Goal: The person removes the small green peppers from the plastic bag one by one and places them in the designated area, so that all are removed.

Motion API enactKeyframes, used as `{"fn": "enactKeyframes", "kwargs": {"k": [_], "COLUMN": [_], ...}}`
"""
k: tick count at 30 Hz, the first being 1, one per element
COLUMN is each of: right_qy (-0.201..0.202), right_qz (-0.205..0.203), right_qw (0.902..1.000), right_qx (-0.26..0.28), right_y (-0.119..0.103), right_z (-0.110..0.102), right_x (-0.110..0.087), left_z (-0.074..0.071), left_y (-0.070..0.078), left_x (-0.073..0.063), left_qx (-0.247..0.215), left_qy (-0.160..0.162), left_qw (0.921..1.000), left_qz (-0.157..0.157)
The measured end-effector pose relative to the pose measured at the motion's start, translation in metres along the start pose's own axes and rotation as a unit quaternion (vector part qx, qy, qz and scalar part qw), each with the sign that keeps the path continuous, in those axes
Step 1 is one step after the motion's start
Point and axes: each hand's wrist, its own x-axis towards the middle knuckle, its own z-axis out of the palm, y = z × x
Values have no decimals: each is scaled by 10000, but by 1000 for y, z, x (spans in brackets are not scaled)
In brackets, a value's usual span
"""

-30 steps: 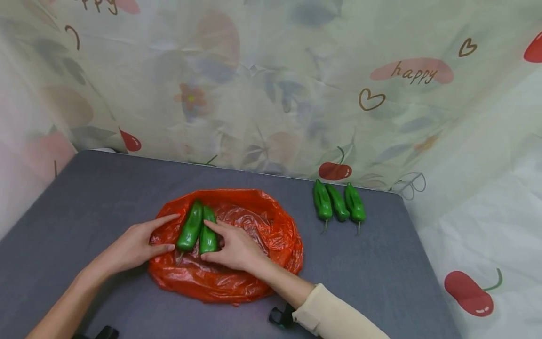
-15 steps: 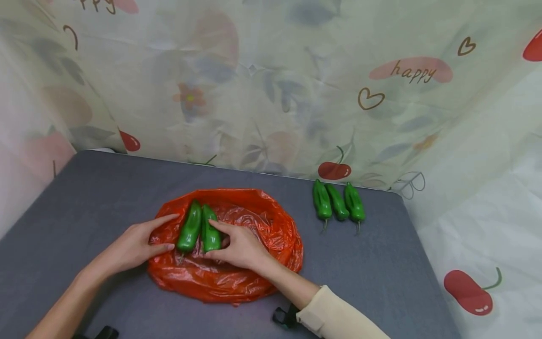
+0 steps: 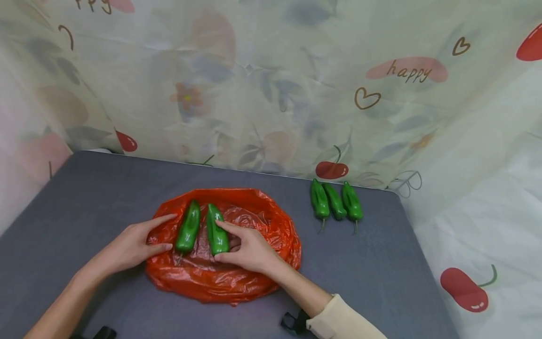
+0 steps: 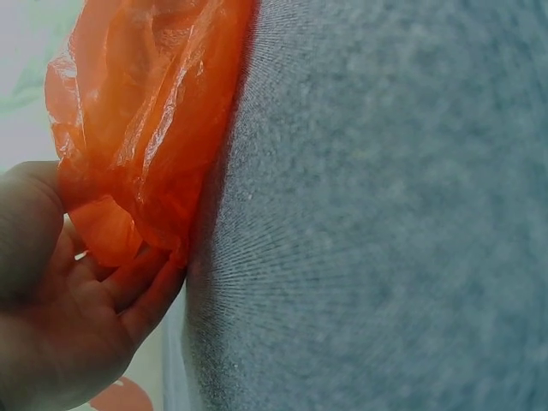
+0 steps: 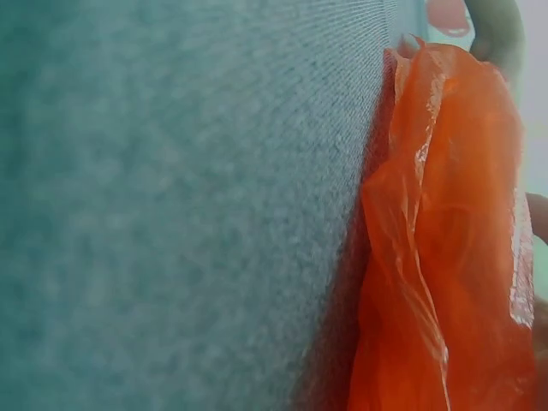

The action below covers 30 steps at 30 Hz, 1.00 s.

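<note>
A red plastic bag (image 3: 254, 287) lies spread with its mouth open, and two green peppers rest inside its rim. My right hand (image 3: 250, 247) grips one green pepper (image 3: 217, 233) with thumb and fingers, near the bag's middle. To its left, the other green pepper (image 3: 188, 228) lies apart from it. My left hand (image 3: 131, 245) holds the bag's left rim, thumb and index finger over the edge. In the left wrist view its other fingers (image 4: 141, 295) lie against the outside of the bag. The right wrist view shows mostly the bag's outer wall (image 5: 462, 240).
Three more green peppers (image 3: 336, 202) lie side by side near the back right edge of the grey table (image 3: 364, 282). A printed curtain (image 3: 254, 94) hangs right behind the table and at its sides.
My right hand has moved the gripped pepper to the right, widening the gap to the other pepper. The left hand stays on the bag's rim.
</note>
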Motion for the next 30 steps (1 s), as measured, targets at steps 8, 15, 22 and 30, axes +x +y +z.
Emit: {"fn": "enactKeyframes", "kwargs": {"k": [8,15,22,30], "right_qy": [204,403,577,575], "right_qz": [57,134,173,153], "right_qw": [9997,9990,9981,9976], "right_qx": [124,120,126,345], "right_y": [4,5,7,11], "right_z": [-7,-17,-27,-38], "right_x": [-9,-21,-32,-45], "left_z": [1,0,0,0], "left_y": [-1,-1,-2,-2], "left_x": [1,1,0,0], "left_qx": [-57,-136,-145,-88], "left_qy": [-51,-54,-82,-15], "left_qw": [10000,9999,9998,10000], "left_qz": [-35,-52,-68,21]}}
